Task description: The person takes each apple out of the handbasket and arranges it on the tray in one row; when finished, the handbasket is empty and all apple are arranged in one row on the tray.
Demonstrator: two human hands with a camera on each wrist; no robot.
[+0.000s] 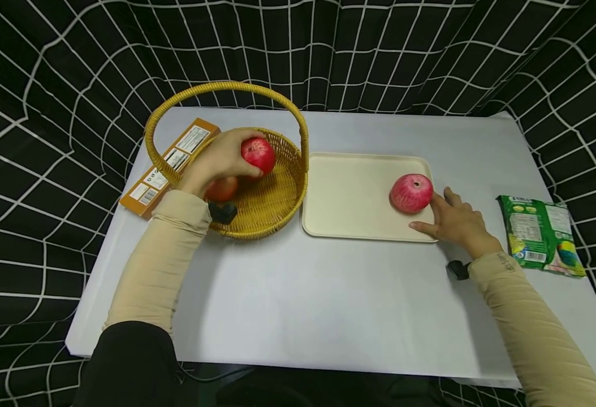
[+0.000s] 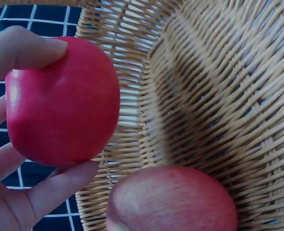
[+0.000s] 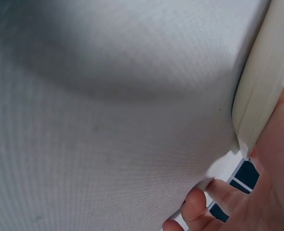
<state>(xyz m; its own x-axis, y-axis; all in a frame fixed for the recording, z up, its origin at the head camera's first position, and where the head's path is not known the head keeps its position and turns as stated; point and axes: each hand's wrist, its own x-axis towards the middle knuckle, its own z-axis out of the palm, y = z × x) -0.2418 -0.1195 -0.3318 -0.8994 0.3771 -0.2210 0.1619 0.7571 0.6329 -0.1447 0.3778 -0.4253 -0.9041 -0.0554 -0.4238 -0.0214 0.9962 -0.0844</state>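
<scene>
My left hand (image 1: 227, 152) grips a red apple (image 1: 258, 155) over the wicker basket (image 1: 262, 217), under its arched handle. Thumb and fingers wrap the fruit's sides in the left wrist view, where the held apple (image 2: 67, 108) is beside the woven wall. Lower in the basket lies a second apple (image 1: 221, 189), partly covered by the hand in the head view. On the cream tray (image 1: 354, 198) sits another red apple (image 1: 411, 193), near the right end. My right hand (image 1: 453, 223) rests at the tray's right edge, fingers spread and thumb over the rim, holding no apple.
An orange box (image 1: 173, 164) with white labels lies left of the basket, partly behind it. Toward the table's right side is a green packet (image 1: 539, 234). Black cloth with a white grid (image 1: 298, 51) surrounds the white table (image 1: 328, 299).
</scene>
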